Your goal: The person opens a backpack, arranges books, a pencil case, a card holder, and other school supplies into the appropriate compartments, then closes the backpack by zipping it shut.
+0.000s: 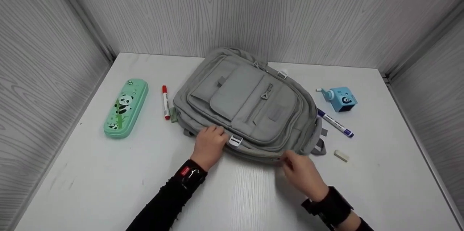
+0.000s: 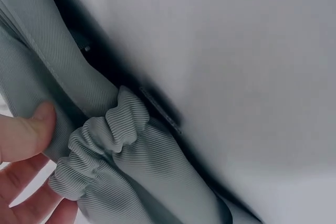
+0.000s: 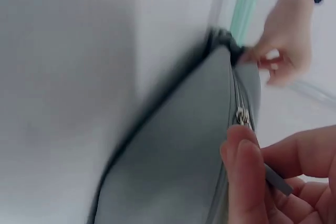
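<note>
A grey backpack [image 1: 226, 91] lies on its back on the white table, front pockets facing up. My left hand [image 1: 209, 147] grips its near side edge beside a white buckle [image 1: 235, 141]. In the left wrist view, the thumb [image 2: 39, 129] presses on the grey fabric, with gathered elastic cloth [image 2: 123, 121] close by. Farther right along the same edge is my right hand [image 1: 304, 173]. It pinches a zipper pull [image 3: 278, 180], which sticks out past the fingers in the right wrist view. The metal slider [image 3: 242, 116] shows just above the fingertips.
Left of the backpack are a green panda pencil case [image 1: 127, 109] and a red-capped marker [image 1: 165, 102]. On its right lie a blue pencil sharpener [image 1: 340, 98] with a crank, a purple-capped marker [image 1: 335, 123] and a small eraser [image 1: 341, 155]. Wood-grain panels [image 1: 235, 13] enclose the table's back and sides.
</note>
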Available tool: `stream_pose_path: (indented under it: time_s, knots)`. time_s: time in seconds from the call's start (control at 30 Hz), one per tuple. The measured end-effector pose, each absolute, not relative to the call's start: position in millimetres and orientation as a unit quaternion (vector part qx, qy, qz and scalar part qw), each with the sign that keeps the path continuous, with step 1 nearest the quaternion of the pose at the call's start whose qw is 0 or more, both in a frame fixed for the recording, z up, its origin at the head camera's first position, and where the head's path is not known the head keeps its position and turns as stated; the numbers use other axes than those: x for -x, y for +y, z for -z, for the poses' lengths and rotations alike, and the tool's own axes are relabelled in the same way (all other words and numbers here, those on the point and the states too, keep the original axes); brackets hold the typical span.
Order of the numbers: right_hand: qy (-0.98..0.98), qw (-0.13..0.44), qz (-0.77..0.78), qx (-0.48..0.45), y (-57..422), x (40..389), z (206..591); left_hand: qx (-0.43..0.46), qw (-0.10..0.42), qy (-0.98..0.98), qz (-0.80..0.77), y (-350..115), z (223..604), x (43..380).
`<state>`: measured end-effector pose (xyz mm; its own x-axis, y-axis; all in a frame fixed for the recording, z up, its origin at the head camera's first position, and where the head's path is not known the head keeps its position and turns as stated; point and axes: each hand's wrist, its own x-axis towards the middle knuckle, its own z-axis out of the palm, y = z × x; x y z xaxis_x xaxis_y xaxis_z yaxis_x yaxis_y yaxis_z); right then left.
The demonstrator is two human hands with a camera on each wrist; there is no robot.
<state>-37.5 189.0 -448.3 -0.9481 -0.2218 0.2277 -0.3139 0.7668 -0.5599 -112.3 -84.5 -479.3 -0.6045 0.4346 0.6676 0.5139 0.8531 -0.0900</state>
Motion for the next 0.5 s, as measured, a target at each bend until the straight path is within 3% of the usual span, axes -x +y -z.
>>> stream_pose_path:
  time_s: [0.23,0.5]
  knots:
    - [-0.942,0.005,-0.33,-0.055,224.5,32.9,434.0,0.257,0.327,-0.906,0.076,-97.0,475.7,119.9]
    - [-0.939,-0.017,-0.335,-0.076,228.6,22.6,428.6,0.243,0.29,-0.923,0.069,-103.2,468.1,131.6]
